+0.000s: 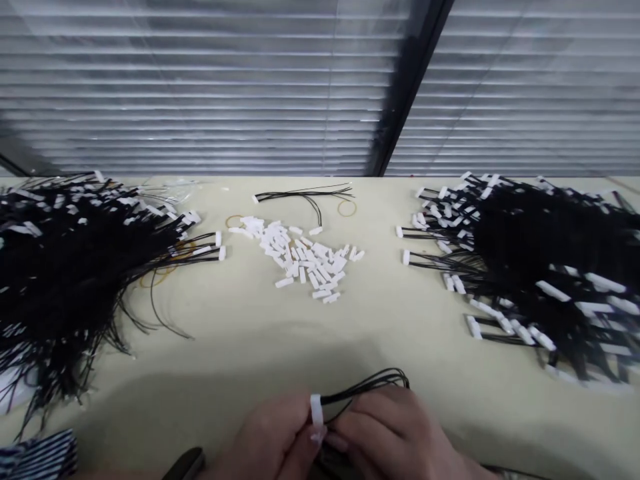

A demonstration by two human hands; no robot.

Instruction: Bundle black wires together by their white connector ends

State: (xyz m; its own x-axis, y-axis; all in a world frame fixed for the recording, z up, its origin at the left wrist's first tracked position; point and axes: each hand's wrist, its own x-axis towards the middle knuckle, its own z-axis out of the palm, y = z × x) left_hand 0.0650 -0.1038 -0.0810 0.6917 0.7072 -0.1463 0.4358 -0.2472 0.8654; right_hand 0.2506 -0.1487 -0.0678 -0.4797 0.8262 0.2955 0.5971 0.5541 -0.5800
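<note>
At the near edge of the table, my left hand [273, 430] pinches a white plastic connector [317, 409] between thumb and fingers. Thin black wires [373, 383] run from this connector to the right and curve over my other hand. My right hand [393, 427] is closed around the black wires, its fingertips close to the connector's lower end. The wire ends below the fingers are hidden or too dark to make out. Both hands nearly touch each other.
White loose connectors [300, 257] lie heaped mid-table. A pile of black wire harnesses [75, 253] covers the left side, another harness pile [545, 247] the right. One separate harness [300, 194] and a rubber band [347, 208] lie farther back, before window blinds [200, 87].
</note>
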